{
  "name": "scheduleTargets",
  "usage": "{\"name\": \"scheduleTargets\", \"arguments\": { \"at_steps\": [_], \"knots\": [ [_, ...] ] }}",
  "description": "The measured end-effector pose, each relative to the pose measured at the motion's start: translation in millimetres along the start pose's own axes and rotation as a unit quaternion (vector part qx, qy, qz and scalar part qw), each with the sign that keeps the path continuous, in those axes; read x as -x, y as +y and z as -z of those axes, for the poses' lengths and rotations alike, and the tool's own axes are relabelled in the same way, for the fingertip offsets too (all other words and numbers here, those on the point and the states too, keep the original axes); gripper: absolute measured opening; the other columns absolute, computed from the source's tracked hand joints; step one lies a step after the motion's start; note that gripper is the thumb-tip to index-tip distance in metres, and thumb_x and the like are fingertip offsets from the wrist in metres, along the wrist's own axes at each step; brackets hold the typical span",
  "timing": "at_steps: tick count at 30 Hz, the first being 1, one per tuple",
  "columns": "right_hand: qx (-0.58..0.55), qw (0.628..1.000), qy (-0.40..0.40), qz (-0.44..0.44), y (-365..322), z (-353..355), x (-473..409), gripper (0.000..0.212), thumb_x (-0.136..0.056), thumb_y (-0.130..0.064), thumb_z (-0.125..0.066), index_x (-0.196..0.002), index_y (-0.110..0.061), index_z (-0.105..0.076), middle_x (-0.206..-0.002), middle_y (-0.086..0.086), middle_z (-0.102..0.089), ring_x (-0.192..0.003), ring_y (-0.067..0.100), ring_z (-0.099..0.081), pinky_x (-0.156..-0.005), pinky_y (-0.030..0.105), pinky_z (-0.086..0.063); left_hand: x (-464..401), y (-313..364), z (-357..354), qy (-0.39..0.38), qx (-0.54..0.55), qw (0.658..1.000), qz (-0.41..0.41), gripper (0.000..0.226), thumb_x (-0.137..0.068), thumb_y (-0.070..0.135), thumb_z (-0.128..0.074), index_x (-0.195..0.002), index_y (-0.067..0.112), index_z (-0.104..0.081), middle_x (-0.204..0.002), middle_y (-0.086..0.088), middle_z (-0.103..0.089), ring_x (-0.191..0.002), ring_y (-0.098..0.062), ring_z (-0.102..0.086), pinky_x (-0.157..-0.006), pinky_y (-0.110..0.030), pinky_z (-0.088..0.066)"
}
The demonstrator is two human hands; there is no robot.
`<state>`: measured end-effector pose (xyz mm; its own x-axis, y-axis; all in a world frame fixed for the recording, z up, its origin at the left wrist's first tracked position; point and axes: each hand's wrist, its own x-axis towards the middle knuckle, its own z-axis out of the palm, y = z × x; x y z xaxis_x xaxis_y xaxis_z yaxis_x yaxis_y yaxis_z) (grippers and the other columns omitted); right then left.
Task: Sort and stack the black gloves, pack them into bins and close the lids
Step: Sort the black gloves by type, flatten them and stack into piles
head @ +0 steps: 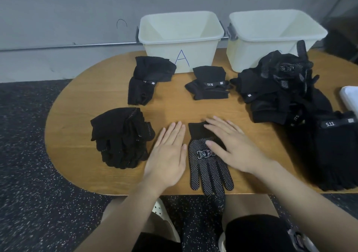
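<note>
— Head view first: where is the glove in hand?

— One dotted glove [208, 162] lies flat at the near edge of the wooden table [170, 108], cuff far, fingertips just over the edge. The right hand [232, 147] rests on its cuff and palm with fingers straight; the left hand [168, 154] lies flat on the table just left of it, fingers spread, holding nothing.

— How will it handle?

— Light and limp, I judge. Knit fabric, so it folds and bunches easily; the grip dots should keep it from sliding on its neighbours. I would pinch it at the cuff, or slide a flat hand under the palm, to keep it unwrinkled.

— Where would it go?

— Probably onto the dotted stack [122, 137], near left. Two strapped stacks sit further off: one far left [149, 79], one at centre [209, 84]. An unsorted heap [280, 88] fills the right side.

— And the bins?

— Bin A [181, 34] and a second bin [275, 30] stand at the far edge, both open. What shows of their insides holds nothing. A white piece [349, 98] at the right edge may be a lid; I cannot tell.
</note>
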<state>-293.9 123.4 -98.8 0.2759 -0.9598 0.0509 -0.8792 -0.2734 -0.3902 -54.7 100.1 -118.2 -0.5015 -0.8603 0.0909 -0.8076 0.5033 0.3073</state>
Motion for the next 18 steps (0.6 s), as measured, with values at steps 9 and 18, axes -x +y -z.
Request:
{"name": "scheduleTargets", "arguments": {
  "at_steps": [9,18],
  "knots": [
    [-0.07,0.995,0.034,0.061,-17,-5,-147,0.044,-0.103,-0.035,-0.058,-0.143,-0.019,-0.055,-0.15,-0.001,-0.052,-0.14,0.017,-0.046,-0.114,0.048,-0.04,-6,2,-5,0.015,0.006,0.997,0.08,0.062,-0.107,0.037,-0.01,-0.164,0.013,-0.007,-0.173,0.001,-0.001,-0.158,-0.009,0.011,-0.13,-0.035,0.0],
    [-0.003,0.992,0.008,0.125,-73,-28,-239,0.064,-0.099,-0.039,-0.065,-0.156,-0.021,-0.042,-0.159,0.004,-0.041,-0.145,0.025,-0.038,-0.114,0.043,-0.034,-8,-1,-7,0.026,0.006,0.997,0.075,0.062,-0.105,0.031,-0.017,-0.164,0.01,-0.017,-0.172,-0.003,-0.009,-0.159,-0.01,0.002,-0.13,-0.034,0.001]
  ]
}}
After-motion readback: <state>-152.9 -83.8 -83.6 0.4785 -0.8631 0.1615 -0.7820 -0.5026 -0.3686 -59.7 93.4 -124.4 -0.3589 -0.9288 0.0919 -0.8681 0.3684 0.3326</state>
